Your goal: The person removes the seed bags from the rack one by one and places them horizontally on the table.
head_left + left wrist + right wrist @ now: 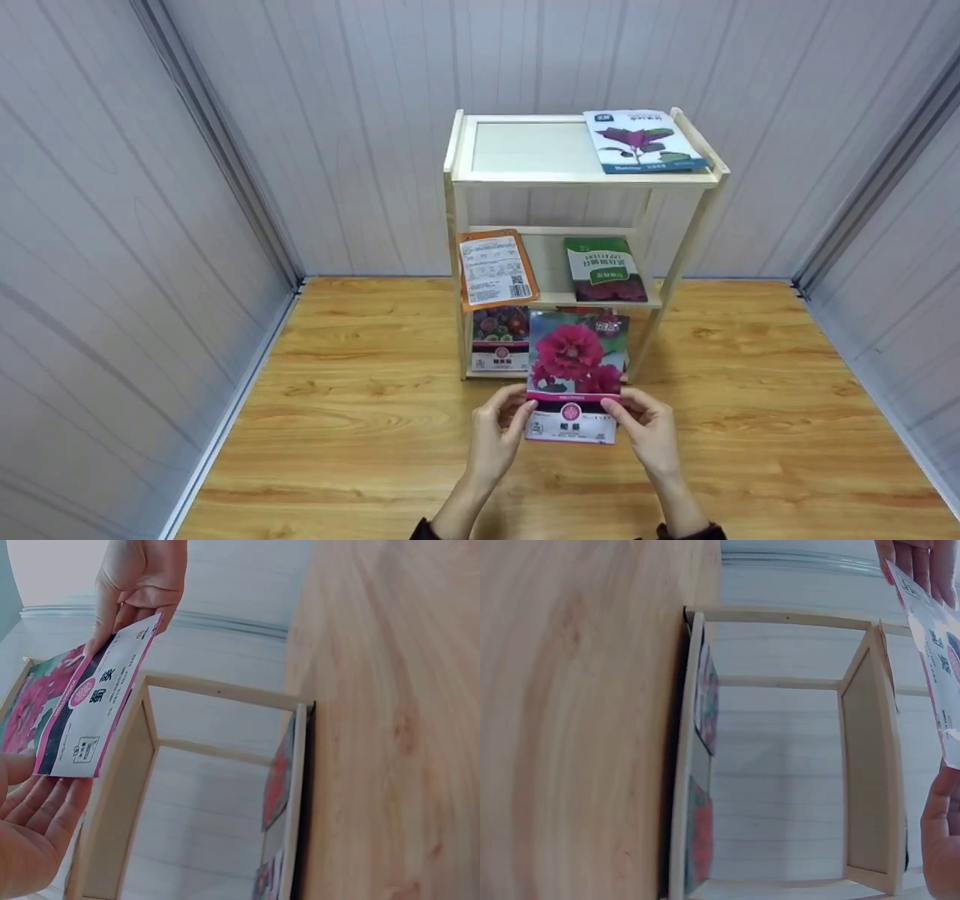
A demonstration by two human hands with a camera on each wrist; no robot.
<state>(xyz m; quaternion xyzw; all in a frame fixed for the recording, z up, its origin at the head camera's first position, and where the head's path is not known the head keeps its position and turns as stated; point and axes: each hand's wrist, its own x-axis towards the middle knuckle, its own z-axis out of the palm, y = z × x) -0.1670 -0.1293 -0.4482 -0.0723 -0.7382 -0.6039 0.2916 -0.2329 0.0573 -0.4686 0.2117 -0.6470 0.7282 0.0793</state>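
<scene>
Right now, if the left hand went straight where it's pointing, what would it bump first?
Past the pink-flower packet it holds, the left hand would probably bump the middle shelf, near the orange-edged packet. Its height is hard to judge, though.

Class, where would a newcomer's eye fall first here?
Probably on the pink-flower packet, pinched in the fingers of the left hand and right hand, before the shelf. Next, perhaps, the orange packet, left on the middle level, then the white packet at the top's right end.
</scene>
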